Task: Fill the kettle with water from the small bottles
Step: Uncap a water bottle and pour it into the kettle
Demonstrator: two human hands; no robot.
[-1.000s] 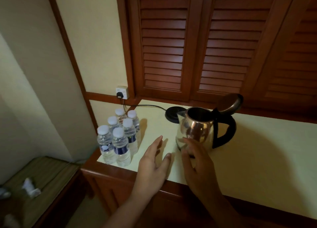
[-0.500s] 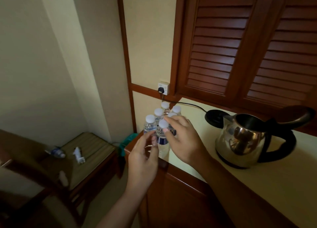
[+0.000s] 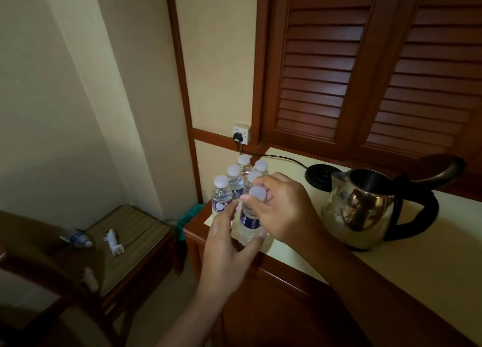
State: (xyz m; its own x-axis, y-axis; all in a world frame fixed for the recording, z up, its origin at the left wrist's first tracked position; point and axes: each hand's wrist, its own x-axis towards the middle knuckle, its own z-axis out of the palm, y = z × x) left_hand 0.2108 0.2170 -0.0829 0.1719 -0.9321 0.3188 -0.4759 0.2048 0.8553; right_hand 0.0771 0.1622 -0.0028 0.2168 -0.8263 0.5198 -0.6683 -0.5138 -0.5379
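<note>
Bottle (image 3: 247,224) stands on worktop (image 3: 391,276); grip of left hand (image 3: 224,245) wraps its body, grip of right hand (image 3: 284,211) pinches the cap (image 3: 257,192). Body should be held firm, unsqueezed, during twisting.

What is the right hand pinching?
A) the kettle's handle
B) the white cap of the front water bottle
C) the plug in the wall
B: the right hand curls its fingers round the white cap of the front bottle, whose body the left hand holds; the kettle stands untouched.
</note>
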